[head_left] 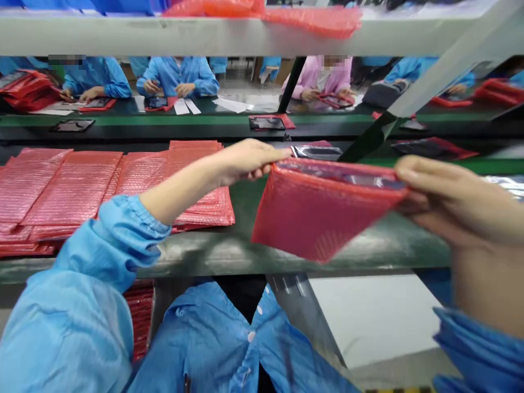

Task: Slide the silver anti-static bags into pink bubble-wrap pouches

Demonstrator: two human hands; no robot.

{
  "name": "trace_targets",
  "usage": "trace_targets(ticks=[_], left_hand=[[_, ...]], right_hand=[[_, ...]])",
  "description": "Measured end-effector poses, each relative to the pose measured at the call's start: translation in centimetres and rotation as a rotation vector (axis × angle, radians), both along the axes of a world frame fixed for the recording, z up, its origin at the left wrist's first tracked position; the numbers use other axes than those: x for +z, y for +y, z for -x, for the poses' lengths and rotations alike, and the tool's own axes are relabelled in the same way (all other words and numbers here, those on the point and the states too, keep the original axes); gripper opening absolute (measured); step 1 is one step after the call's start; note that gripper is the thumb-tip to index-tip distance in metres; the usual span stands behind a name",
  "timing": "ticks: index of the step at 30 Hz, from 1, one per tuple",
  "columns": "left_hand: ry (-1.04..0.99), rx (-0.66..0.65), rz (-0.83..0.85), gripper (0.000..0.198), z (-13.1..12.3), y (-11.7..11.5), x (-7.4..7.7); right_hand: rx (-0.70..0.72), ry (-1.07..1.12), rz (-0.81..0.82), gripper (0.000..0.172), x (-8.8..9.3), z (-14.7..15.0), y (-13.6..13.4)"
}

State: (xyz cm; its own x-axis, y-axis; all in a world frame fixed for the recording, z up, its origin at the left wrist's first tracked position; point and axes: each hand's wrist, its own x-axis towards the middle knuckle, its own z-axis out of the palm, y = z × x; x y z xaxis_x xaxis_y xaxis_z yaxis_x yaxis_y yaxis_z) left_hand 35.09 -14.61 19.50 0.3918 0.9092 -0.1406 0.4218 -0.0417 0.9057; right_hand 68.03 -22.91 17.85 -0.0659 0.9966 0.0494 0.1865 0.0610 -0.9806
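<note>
A red bubble-wrap bag (323, 213) hangs tilted over the front edge of the bench, its mouth upward. Something dark and shiny shows inside the mouth; its kind cannot be made out. My left hand (249, 158) pinches the bag's upper left corner between thumb and fingers. At the upper right corner my right hand (442, 188) grips the rim, blurred by motion. Left of the bag, near my left forearm, lie overlapping stacks of flat red bubble-wrap bags (77, 185).
A green-edged conveyor (184, 121) crosses behind the bench, carrying a dark flat panel (268, 123) on red wrap. A slanted white post (446, 60) and an overhead shelf beam (123, 37) stand ahead. Several people in blue or pink smocks work opposite. A white board (376, 316) lies below the bench.
</note>
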Motion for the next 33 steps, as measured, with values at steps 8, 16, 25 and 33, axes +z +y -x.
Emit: trace_targets(ticks=[8, 16, 25, 33], left_hand=[[0.183, 0.11, -0.676, 0.076, 0.7, 3.8, -0.2], [0.471, 0.248, -0.621, 0.026, 0.5, -8.7, -26.5], [0.443, 0.118, -0.693, 0.017, 0.8, -12.6, -30.4], [0.423, 0.088, -0.704, 0.022, 0.9, -12.5, -31.9]], right_hand=[[-0.217, -0.153, -0.537, 0.026, -4.0, 3.4, 6.0], [-0.196, -0.328, -0.167, 0.034, -27.6, 8.3, 1.2], [-0.177, -0.366, -0.056, 0.035, -28.9, 4.1, 2.3], [-0.688, -0.926, -0.078, 0.082, -27.0, -7.3, 30.6]])
